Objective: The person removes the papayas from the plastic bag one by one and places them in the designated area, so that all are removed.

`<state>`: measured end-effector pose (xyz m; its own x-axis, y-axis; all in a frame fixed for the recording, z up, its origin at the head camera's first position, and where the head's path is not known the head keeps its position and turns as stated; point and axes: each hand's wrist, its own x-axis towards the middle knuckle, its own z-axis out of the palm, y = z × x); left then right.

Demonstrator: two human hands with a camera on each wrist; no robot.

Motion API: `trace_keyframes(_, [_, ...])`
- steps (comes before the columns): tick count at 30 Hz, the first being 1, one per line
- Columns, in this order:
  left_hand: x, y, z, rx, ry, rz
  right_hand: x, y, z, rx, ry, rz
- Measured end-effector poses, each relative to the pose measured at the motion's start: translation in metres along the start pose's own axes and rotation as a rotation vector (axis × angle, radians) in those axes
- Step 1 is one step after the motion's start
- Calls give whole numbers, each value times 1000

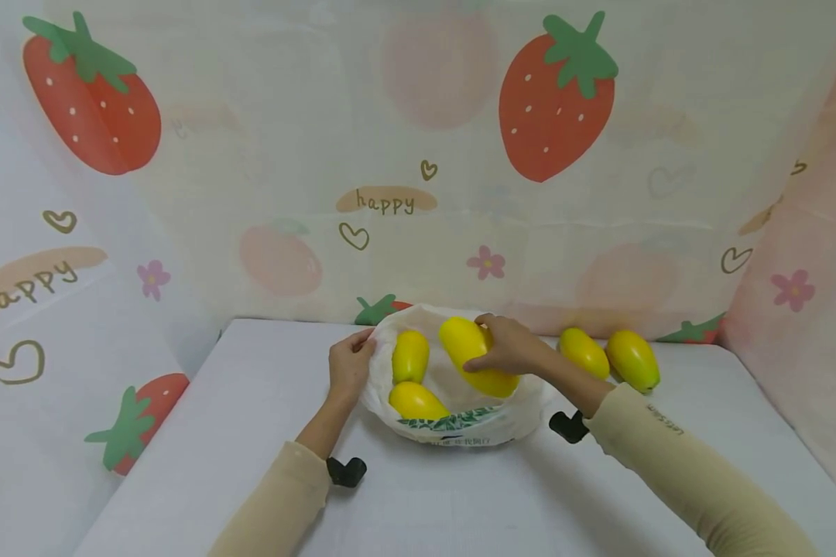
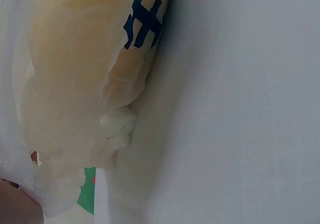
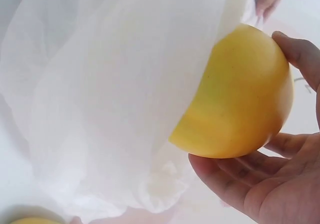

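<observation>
In the head view my right hand (image 1: 512,346) grips a yellow mango-shaped fruit (image 1: 477,360) over the mouth of a white plastic bag (image 1: 460,439). The right wrist view shows thumb and fingers on opposite sides of this fruit (image 3: 240,99), part of it hidden behind the bag (image 3: 110,84). At the bag's left rim my left hand (image 1: 351,363) pinches the plastic between thumb and fingers. Inside the bag lie two similar yellow fruits, one upper fruit (image 1: 410,357) and one lower fruit (image 1: 416,401). The left wrist view shows mostly the bag's side (image 2: 75,74).
Two more yellow fruits, a nearer-left fruit (image 1: 584,353) and a green-tipped fruit (image 1: 633,360), lie on the white table (image 1: 418,503) right of the bag. A strawberry-printed cloth (image 1: 306,155) hangs behind and at both sides.
</observation>
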<state>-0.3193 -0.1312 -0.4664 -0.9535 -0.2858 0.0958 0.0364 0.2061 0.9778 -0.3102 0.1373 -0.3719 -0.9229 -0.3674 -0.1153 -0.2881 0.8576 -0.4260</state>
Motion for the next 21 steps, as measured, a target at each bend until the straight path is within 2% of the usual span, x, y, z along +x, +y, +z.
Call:
trace_keyframes(14, [0, 0, 1, -10, 6, 3, -4, 5, -21, 35, 39, 13])
trace_keyframes(21, [1, 0, 2, -14, -6, 5, -9, 8, -34, 14, 77, -16])
